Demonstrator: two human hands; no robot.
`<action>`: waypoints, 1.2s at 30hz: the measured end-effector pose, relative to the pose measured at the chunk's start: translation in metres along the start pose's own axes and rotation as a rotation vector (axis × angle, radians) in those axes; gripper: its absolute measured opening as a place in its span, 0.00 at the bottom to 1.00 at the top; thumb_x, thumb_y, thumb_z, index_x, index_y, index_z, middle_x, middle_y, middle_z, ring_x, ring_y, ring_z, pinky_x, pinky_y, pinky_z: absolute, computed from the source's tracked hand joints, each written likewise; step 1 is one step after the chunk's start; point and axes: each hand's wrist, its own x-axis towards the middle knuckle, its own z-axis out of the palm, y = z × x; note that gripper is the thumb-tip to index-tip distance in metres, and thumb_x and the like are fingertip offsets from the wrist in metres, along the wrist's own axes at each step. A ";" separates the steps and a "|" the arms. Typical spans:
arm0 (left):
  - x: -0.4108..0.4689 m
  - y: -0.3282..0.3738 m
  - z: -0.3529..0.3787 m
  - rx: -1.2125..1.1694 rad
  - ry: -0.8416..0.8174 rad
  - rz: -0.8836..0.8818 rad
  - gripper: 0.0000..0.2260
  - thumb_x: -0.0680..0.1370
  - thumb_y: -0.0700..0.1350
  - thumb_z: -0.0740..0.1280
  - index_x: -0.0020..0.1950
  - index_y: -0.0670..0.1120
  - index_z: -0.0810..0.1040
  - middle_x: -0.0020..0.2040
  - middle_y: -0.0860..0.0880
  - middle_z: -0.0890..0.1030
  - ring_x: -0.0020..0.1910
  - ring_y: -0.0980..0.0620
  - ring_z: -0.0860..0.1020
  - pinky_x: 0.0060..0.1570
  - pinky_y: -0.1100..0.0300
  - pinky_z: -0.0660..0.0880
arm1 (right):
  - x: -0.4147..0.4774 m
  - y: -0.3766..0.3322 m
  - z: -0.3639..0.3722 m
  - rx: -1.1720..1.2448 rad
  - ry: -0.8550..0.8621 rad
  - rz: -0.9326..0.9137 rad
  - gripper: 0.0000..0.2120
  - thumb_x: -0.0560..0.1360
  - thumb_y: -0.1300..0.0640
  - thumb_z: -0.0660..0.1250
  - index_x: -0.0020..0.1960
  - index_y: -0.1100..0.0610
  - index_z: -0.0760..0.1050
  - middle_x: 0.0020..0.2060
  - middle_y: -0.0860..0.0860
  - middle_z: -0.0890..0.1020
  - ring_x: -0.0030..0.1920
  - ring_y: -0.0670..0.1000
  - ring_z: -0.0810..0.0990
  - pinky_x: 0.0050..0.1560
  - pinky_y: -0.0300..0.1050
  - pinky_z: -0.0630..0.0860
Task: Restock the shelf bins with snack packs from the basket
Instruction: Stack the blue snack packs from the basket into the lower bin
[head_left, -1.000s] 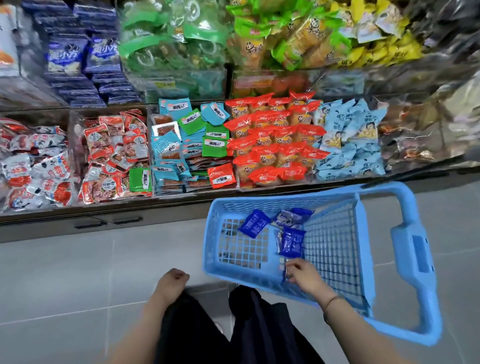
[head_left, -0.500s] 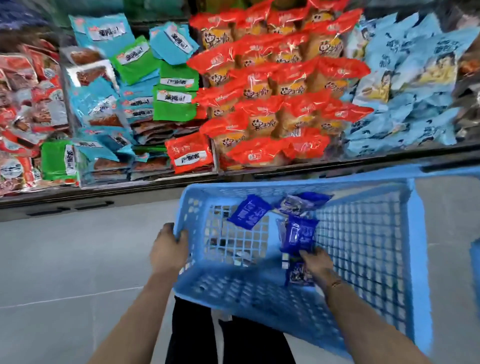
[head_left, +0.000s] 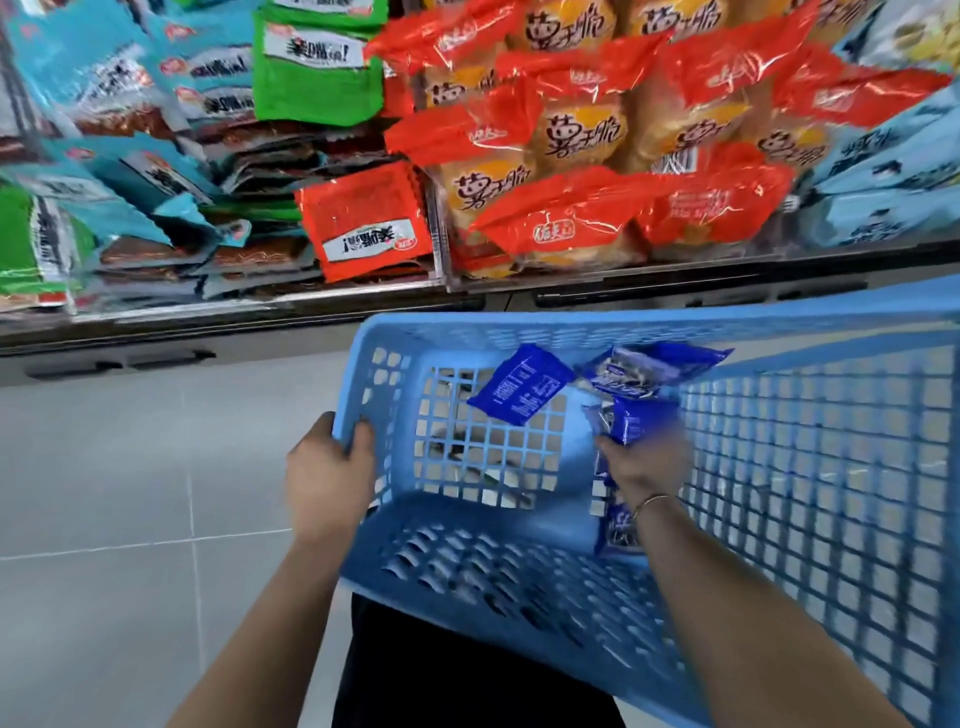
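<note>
A light blue plastic basket (head_left: 810, 467) lies tilted on the floor before the shelf. My left hand (head_left: 327, 467) grips its left rim, fingers curled over the edge. My right hand (head_left: 641, 462) is inside the basket and holds dark blue snack packs (head_left: 631, 423), blurred by motion. One loose blue pack (head_left: 519, 384) lies against the basket's mesh wall. Another blue pack (head_left: 654, 366) sits just behind my right hand. A further blue pack (head_left: 615, 530) shows below my right wrist.
The shelf bins just beyond the basket hold red-and-yellow packs (head_left: 597, 171), light blue packs at far right (head_left: 893, 176), and green, teal and red flat packs (head_left: 249, 156) at left. Grey tiled floor (head_left: 130, 493) spreads to the left. My dark trousers (head_left: 457, 670) fill the lower centre.
My head has moved closer to the shelf and basket. My left hand rose from my knee and took hold of the basket's rim. My right hand moved deeper in and gathered blue packs.
</note>
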 end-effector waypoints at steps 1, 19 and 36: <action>0.000 -0.001 0.001 -0.006 0.001 -0.007 0.12 0.78 0.48 0.61 0.41 0.40 0.73 0.32 0.43 0.76 0.35 0.39 0.76 0.34 0.53 0.72 | 0.002 0.002 -0.002 0.013 -0.004 -0.017 0.47 0.58 0.46 0.80 0.66 0.64 0.61 0.60 0.65 0.70 0.59 0.63 0.70 0.59 0.54 0.71; -0.089 0.067 0.007 -0.795 -0.985 -0.533 0.32 0.68 0.69 0.58 0.58 0.47 0.80 0.54 0.43 0.84 0.51 0.47 0.83 0.45 0.55 0.79 | -0.143 -0.034 -0.117 0.029 -0.619 -0.923 0.52 0.56 0.36 0.76 0.70 0.42 0.50 0.59 0.38 0.62 0.61 0.39 0.65 0.64 0.37 0.67; -0.062 0.073 0.004 -0.951 -0.781 -0.588 0.25 0.75 0.66 0.58 0.53 0.48 0.81 0.46 0.44 0.86 0.42 0.46 0.85 0.31 0.58 0.79 | -0.102 -0.030 -0.138 0.990 -0.718 0.027 0.11 0.74 0.57 0.67 0.53 0.44 0.74 0.60 0.51 0.79 0.64 0.54 0.74 0.70 0.59 0.65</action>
